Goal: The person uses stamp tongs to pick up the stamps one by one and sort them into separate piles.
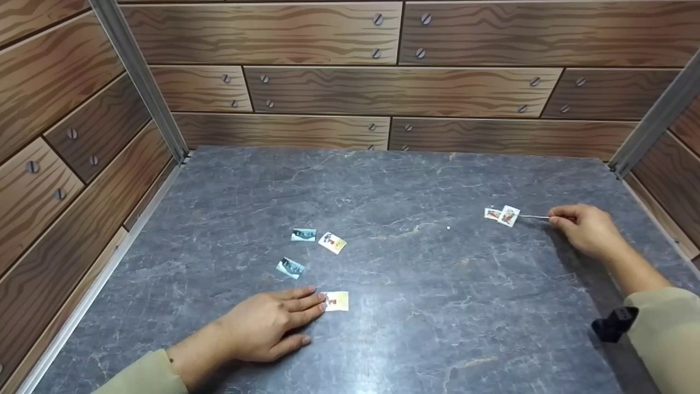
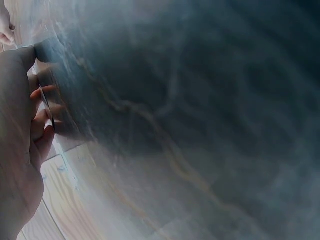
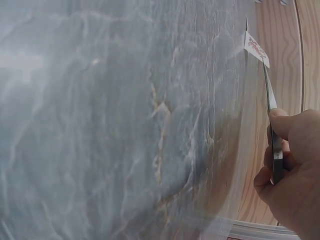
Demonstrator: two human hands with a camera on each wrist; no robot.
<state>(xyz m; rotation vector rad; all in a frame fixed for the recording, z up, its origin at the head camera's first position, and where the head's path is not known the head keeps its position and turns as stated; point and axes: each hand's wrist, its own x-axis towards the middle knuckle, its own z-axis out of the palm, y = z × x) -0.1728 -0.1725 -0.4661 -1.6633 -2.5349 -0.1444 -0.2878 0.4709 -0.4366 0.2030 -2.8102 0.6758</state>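
Observation:
My right hand (image 1: pixel 590 230) pinches metal tweezers (image 3: pixel 278 165) between thumb and fingers, at the right side of the table. At the tweezers' tip is a small white card with a red figure (image 1: pixel 509 216); it partly covers a similar small card (image 1: pixel 491 214) in the head view. My left hand (image 1: pixel 265 328) rests palm down near the front, fingers extended. Its fingertips touch the left end of a small yellow-and-white picture card (image 1: pixel 338 301). Beyond that hand lie two teal cards (image 1: pixel 303 235) (image 1: pixel 290 267) and another yellow-and-white card (image 1: pixel 332 242).
The grey marbled tabletop (image 1: pixel 404 186) meets wood-patterned panels (image 1: pixel 322 90) at the back and sides. Metal posts (image 1: pixel 145 76) stand at the back corners. A tiny white speck (image 1: pixel 448 227) lies right of the middle. A black device (image 1: pixel 615 324) sits at the right sleeve.

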